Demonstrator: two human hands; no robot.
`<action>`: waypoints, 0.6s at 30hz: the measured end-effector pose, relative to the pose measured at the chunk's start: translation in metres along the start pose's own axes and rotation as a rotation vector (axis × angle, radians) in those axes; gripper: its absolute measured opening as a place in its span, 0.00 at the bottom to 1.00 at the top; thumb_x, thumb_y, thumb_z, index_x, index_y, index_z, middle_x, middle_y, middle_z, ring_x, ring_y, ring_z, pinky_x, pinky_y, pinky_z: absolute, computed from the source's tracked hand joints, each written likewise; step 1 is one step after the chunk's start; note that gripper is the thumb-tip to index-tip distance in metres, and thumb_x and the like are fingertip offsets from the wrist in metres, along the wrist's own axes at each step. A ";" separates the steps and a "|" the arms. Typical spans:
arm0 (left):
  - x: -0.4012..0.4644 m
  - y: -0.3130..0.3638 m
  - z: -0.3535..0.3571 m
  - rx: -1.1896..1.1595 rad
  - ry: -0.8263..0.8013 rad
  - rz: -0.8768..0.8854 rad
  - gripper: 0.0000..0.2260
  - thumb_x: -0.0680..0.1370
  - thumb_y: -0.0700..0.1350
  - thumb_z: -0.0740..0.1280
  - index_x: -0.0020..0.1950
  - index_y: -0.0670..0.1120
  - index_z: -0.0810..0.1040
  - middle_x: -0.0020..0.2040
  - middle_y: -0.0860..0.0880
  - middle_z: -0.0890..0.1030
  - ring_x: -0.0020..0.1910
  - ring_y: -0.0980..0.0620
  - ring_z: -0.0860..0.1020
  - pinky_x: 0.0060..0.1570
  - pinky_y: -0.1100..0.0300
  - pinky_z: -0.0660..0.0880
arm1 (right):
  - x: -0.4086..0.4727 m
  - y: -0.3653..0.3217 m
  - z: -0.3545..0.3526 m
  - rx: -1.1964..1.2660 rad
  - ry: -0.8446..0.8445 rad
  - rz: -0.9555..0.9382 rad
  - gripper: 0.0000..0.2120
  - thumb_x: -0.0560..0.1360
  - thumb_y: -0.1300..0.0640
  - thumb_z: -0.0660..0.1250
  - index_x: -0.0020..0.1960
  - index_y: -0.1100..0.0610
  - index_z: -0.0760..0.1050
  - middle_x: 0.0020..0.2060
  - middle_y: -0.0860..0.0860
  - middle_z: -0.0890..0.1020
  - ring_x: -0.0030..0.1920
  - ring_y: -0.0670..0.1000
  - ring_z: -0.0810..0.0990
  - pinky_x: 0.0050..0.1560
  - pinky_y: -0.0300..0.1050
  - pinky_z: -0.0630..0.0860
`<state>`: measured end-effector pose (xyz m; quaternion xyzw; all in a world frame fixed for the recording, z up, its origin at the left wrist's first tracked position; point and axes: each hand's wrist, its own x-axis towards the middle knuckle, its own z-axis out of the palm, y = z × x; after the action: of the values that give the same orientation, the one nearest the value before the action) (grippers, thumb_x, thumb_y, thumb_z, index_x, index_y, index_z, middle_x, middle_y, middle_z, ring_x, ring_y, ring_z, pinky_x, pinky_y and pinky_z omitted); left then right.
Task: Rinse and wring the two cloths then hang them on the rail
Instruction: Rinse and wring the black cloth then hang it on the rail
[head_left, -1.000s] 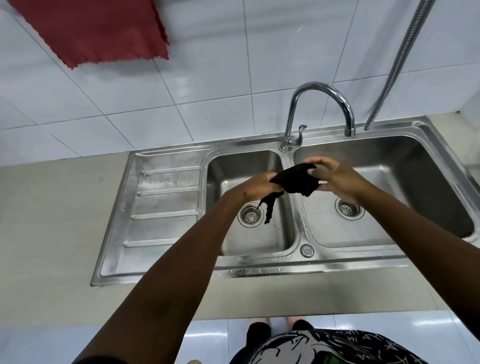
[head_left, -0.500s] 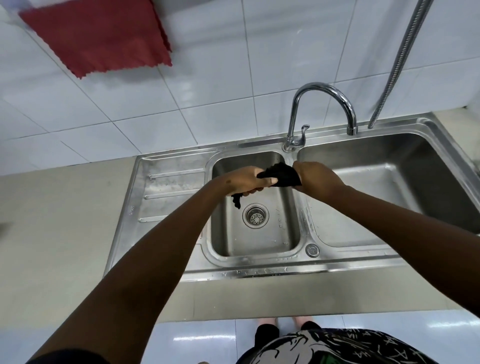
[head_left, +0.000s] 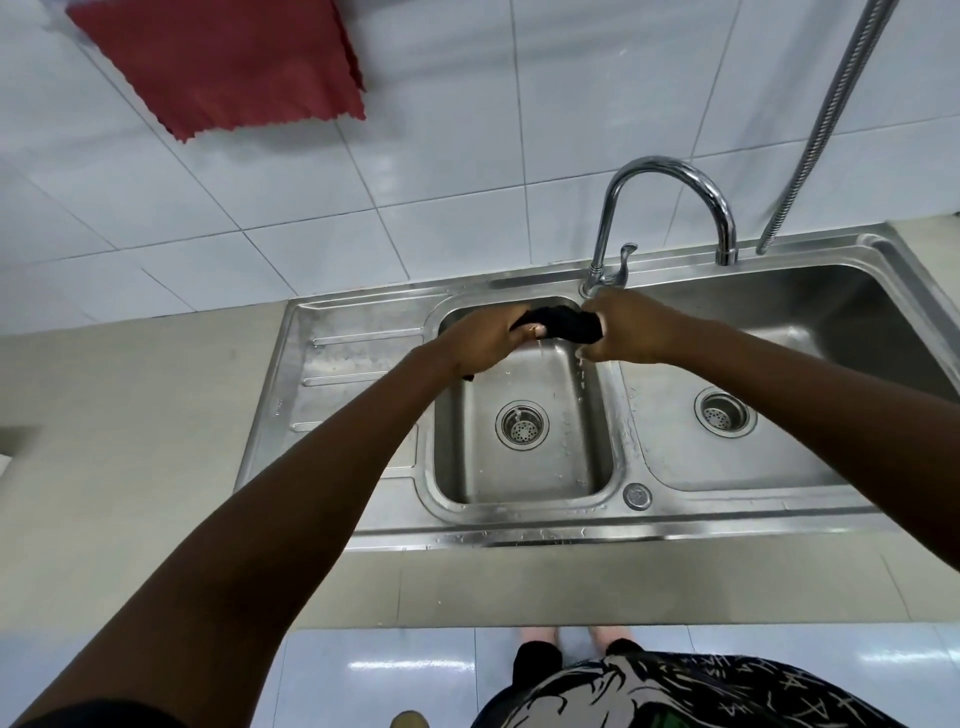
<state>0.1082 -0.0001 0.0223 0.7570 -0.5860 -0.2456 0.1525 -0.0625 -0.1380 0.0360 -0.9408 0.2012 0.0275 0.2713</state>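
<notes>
A black cloth (head_left: 563, 323) is bunched and twisted between my two hands, held above the back of the left sink basin (head_left: 524, 467). My left hand (head_left: 485, 340) grips its left end and my right hand (head_left: 631, 330) grips its right end. Drops of water fall from the cloth into the basin. A red cloth (head_left: 223, 62) hangs flat against the white tiled wall at the upper left; the rail that carries it is out of view.
The steel double sink has a drainboard (head_left: 353, 374) on the left and a second basin (head_left: 779, 395) on the right. A curved tap (head_left: 670, 208) stands behind my hands, its spout over the right basin. A metal hose (head_left: 831, 114) hangs at the right. Beige counter (head_left: 119, 441) lies to the left.
Both hands carried the black cloth from over the divider to the back of the left basin and squeezed it tighter. Its dangling tail is now mostly hidden and water drips.
</notes>
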 end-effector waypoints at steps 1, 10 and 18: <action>-0.002 0.002 -0.005 -0.097 -0.071 -0.048 0.17 0.81 0.55 0.58 0.63 0.46 0.73 0.47 0.47 0.81 0.44 0.49 0.78 0.44 0.56 0.73 | -0.003 -0.001 0.001 -0.027 0.058 -0.041 0.19 0.65 0.58 0.75 0.52 0.59 0.73 0.41 0.52 0.76 0.41 0.52 0.74 0.40 0.43 0.68; -0.017 0.021 -0.042 -0.340 -0.325 -0.202 0.12 0.80 0.54 0.62 0.47 0.46 0.71 0.31 0.53 0.68 0.22 0.60 0.65 0.22 0.69 0.62 | -0.002 -0.004 0.015 -0.209 0.115 -0.122 0.17 0.71 0.56 0.67 0.57 0.58 0.70 0.48 0.59 0.80 0.47 0.61 0.79 0.42 0.47 0.71; -0.021 0.022 -0.029 0.227 0.069 0.031 0.11 0.80 0.51 0.61 0.50 0.44 0.75 0.43 0.45 0.80 0.42 0.47 0.75 0.37 0.57 0.64 | 0.007 -0.015 -0.004 -0.229 0.000 -0.018 0.08 0.71 0.51 0.67 0.39 0.54 0.70 0.37 0.55 0.79 0.40 0.56 0.78 0.39 0.43 0.68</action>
<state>0.1025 0.0124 0.0621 0.7682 -0.6161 -0.1491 0.0895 -0.0506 -0.1310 0.0457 -0.9674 0.1884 0.0479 0.1623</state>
